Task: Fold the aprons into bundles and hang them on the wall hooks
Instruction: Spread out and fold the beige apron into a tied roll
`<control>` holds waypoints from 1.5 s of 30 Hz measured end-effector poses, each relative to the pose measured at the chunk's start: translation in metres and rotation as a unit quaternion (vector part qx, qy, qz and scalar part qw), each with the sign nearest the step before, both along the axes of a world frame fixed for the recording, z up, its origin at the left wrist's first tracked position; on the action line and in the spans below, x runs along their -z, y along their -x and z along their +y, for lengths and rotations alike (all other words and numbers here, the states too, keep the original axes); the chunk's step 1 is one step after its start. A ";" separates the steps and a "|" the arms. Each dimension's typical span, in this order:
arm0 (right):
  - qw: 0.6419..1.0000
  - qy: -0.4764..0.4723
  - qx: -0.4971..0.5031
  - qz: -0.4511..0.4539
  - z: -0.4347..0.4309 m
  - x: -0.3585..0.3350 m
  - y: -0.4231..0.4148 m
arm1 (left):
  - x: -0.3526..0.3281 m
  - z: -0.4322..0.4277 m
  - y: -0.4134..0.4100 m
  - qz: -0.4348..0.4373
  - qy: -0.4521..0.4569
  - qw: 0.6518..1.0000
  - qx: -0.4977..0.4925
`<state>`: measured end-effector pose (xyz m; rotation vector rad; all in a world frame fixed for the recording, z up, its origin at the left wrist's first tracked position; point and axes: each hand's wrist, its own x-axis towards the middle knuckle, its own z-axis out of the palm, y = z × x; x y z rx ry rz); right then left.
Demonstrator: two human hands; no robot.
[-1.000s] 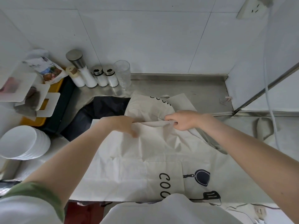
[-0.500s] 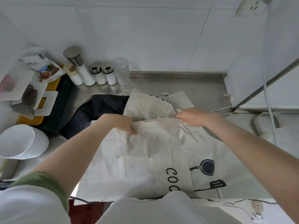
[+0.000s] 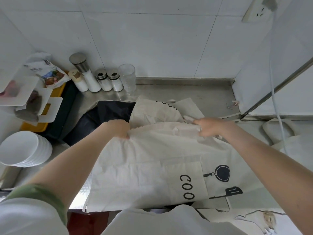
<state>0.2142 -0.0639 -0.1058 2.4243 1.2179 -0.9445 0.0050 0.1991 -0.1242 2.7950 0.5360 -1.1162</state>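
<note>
A cream apron (image 3: 152, 168) with black print of a pan and a spatula lies spread on the steel counter (image 3: 199, 97). My left hand (image 3: 118, 129) pinches its far edge at the left. My right hand (image 3: 209, 127) grips the same edge at the right, with the cloth bunched under the fingers. Behind it lies a second cream apron (image 3: 152, 112), crumpled, and a dark navy apron (image 3: 105, 119) to its left. No wall hooks are in view.
Salt and spice shakers (image 3: 100, 78) and a clear glass (image 3: 127, 77) stand against the tiled wall. White bowls (image 3: 23, 148) are stacked at the left, beside a yellow bin (image 3: 42, 126) and white boards. A white cable (image 3: 274, 92) hangs at the right.
My hands have moved apart along the apron's far edge, pulling it out wider. The apron has slid a little toward the right and up the counter.
</note>
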 end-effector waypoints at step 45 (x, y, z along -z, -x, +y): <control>0.973 0.002 -0.228 -0.026 0.026 0.014 0.128 | -0.009 0.010 0.083 0.012 0.224 0.943 -0.245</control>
